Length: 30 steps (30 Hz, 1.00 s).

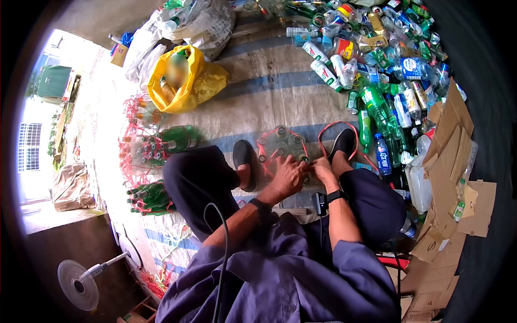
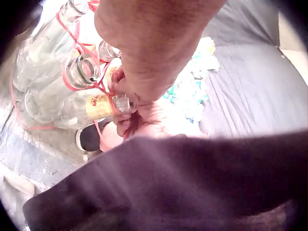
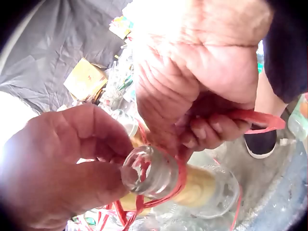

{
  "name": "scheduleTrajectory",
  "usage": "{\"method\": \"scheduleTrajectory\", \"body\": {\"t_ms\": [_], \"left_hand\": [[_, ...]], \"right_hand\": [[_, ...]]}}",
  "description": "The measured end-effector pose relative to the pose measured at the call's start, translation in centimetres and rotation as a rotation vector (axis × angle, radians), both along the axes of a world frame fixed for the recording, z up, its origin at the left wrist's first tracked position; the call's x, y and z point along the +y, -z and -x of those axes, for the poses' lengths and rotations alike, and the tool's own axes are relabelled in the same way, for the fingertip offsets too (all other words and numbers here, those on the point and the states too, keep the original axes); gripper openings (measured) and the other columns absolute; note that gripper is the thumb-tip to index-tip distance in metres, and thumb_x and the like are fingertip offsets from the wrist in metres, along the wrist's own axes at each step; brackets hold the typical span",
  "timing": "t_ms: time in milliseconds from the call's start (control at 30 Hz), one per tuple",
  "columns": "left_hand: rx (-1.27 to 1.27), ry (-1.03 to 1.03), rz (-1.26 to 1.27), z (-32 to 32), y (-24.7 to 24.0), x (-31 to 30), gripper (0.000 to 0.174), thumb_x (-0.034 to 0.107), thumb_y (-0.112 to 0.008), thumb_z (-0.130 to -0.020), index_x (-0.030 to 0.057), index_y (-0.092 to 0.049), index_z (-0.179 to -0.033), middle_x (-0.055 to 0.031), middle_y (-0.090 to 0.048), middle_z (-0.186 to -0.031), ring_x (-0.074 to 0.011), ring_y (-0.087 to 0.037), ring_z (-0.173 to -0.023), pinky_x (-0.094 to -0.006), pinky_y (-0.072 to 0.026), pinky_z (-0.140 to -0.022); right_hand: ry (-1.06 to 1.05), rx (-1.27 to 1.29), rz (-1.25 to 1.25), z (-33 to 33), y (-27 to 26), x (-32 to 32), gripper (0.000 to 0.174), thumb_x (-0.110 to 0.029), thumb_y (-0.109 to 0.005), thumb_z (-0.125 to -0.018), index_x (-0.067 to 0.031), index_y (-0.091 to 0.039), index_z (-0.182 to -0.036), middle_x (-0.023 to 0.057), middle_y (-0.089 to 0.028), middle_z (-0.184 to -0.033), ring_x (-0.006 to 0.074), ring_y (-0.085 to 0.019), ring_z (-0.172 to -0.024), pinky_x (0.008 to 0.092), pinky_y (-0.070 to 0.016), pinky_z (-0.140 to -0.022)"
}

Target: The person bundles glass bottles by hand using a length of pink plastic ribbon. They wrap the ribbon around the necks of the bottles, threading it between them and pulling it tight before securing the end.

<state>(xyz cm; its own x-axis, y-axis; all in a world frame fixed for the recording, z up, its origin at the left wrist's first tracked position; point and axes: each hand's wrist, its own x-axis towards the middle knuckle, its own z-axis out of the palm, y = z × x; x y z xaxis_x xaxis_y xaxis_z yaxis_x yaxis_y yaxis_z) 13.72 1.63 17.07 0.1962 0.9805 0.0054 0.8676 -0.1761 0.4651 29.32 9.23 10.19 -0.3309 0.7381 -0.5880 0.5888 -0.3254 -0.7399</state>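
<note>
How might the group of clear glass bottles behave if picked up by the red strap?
The clear glass bottles would probably feel heavy, since there are several of them. The red strap looks flat and flexible, so they may sway or clink rather than lift stiffly. Smooth necks could slip through any slack loop, and a drop might break them.

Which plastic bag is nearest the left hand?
The yellow bag, its open mouth showing bottles. Colour sets it apart: the bags beyond it, farther from the left hand, are white.
</note>
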Motion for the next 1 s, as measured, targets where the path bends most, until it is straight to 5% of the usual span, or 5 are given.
{"method": "scheduleTrajectory", "body": {"t_ms": [367, 433, 600, 867, 1000], "left_hand": [[0.140, -0.120, -0.003, 0.0, -3.2, -0.7, 0.025, 0.032, -0.066, -0.079, 0.0074, -0.059, -0.084, -0.0122, -0.066, -0.076, -0.0316, -0.060, -0.086, -0.0481, -0.0402, -0.079], [0.029, -0.186, 0.053, 0.5, -3.1, -1.2, 0.020, 0.025, -0.062, -0.084, 0.0058, -0.057, -0.086, -0.0161, -0.067, -0.076, -0.0335, -0.063, -0.074, -0.0453, -0.0427, -0.077], [-0.078, -0.288, 0.223, 1.4, -3.1, -2.0, 0.014, 0.014, -0.057, -0.082, 0.0062, -0.054, -0.093, -0.0198, -0.066, -0.078, -0.0408, -0.065, -0.076, -0.0525, -0.0502, -0.064], [-0.145, -0.350, 0.222, 2.0, -3.0, -2.5, 0.022, 0.021, -0.064, -0.082, 0.0060, -0.055, -0.095, -0.0186, -0.067, -0.082, -0.0409, -0.066, -0.078, -0.0518, -0.0504, -0.065], [-0.127, -0.348, 0.268, 2.0, -4.5, -2.1, 0.031, 0.026, -0.071, -0.078, 0.0056, -0.056, -0.096, -0.0178, -0.067, -0.085, -0.0400, -0.066, -0.081, -0.0495, -0.0511, -0.066]], "right_hand": [[-0.214, -0.011, -0.111, -0.9, -1.0, 0.6, 0.025, -0.023, -0.070, -0.076, -0.0004, -0.073, -0.086, 0.0247, -0.066, -0.077, 0.0249, -0.068, -0.073, 0.0398, -0.0495, -0.068], [-0.250, -0.027, -0.136, -0.7, -1.8, 0.7, 0.026, -0.024, -0.070, -0.076, 0.0001, -0.072, -0.086, 0.0254, -0.064, -0.076, 0.0247, -0.068, -0.072, 0.0401, -0.0492, -0.067], [-0.241, 0.018, -0.124, -0.8, -2.1, 0.8, 0.028, -0.024, -0.070, -0.074, 0.0035, -0.070, -0.081, 0.0249, -0.062, -0.069, 0.0216, -0.064, -0.065, 0.0413, -0.0480, -0.063], [-0.237, 0.038, -0.062, -0.7, -3.3, 0.9, 0.027, -0.022, -0.070, -0.070, 0.0042, -0.069, -0.078, 0.0230, -0.059, -0.065, 0.0171, -0.058, -0.062, 0.0400, -0.0467, -0.061], [-0.246, 0.037, -0.109, -0.6, -2.8, 0.9, 0.026, -0.020, -0.070, -0.067, 0.0032, -0.068, -0.078, 0.0242, -0.059, -0.068, 0.0223, -0.060, -0.062, 0.0408, -0.0476, -0.063]]}}
